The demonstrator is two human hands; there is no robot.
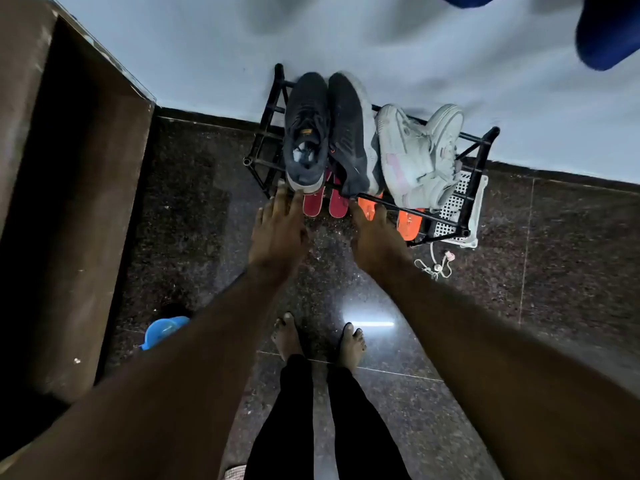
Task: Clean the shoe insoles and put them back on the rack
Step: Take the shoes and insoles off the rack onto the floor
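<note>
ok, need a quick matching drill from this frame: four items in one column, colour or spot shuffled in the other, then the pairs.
Items
1. dark sneakers
2. white sneakers
3. red insoles
4. blue scoop

Descriptions
A. on the floor, beside the brown step
B. top tier of the rack, right side
C. lower tier, under the dark pair
D. top tier of the rack, left side

Pairs: 1-D, 2-B, 3-C, 4-A

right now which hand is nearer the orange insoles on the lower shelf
Right. The right hand reaches to the orange insoles; the left hand is farther over, at the dark sneaker's heel.
</note>
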